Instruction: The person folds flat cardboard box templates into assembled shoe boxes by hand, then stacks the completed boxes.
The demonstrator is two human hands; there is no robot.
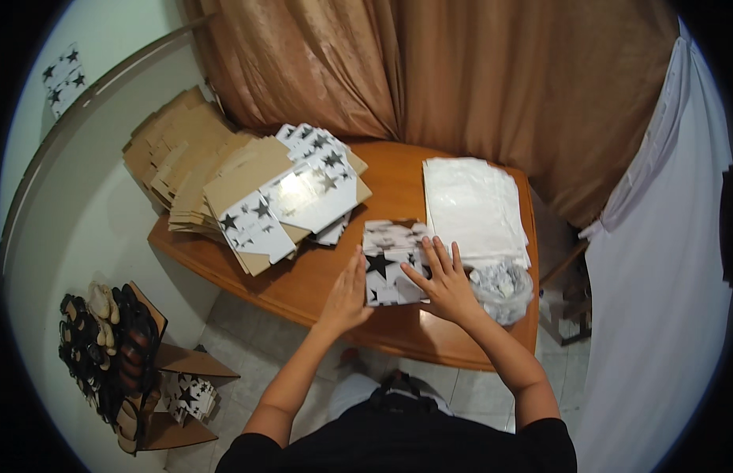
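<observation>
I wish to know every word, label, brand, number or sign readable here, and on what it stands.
No word, label, brand or number is readable.
Signs: only black stars, on the small box, the flat cardboard sheets, the wall sheet and the folded pieces near the shoes.
Clear plastic bag: contents too unclear to read.

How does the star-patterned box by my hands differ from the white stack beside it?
Pattern: the box has black stars on white, while the white stack looks plain.
Size: the box covers less of the table than the white stack.
Place: the box is between the left hand and right hand; the white stack lies beyond the right hand.
Shared: both rest on the table and are largely white.
</observation>
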